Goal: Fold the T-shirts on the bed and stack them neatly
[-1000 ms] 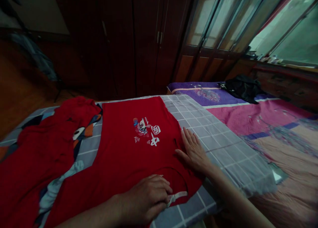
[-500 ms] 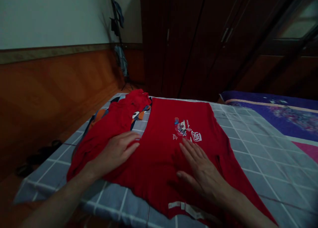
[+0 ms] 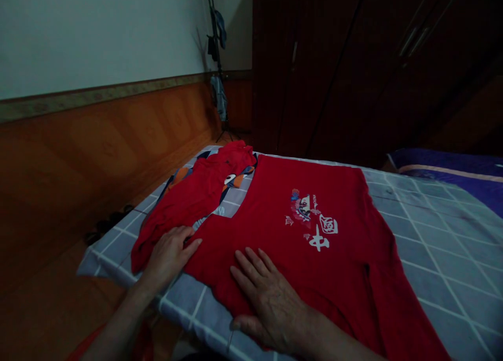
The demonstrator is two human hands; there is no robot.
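A red long-sleeved shirt (image 3: pixel 314 188) with a small print and white characters on its front lies spread on a grey checked bed cover (image 3: pixel 444 230). My right hand (image 3: pixel 271 298) rests flat on its lower part, fingers spread. On the shirt's left sleeve area lies my left hand (image 3: pixel 168 253), fingers apart and holding nothing, beside a bunched red garment (image 3: pixel 196 183). Under that garment, a dark blue and orange patterned cloth (image 3: pixel 236 178) partly shows.
A dark wardrobe (image 3: pixel 314 78) stands behind the bed. At the back left is a coat stand (image 3: pixel 218 46) with items hanging on it. A purple floral cloth (image 3: pixel 451 167) lies at the far right. Dark shoes (image 3: pixel 106 225) sit on the floor at left.
The view has turned right and the shirt's white characters are now uncovered. My right hand has moved left and nearer across the shirt; my left hand has shifted toward the near edge.
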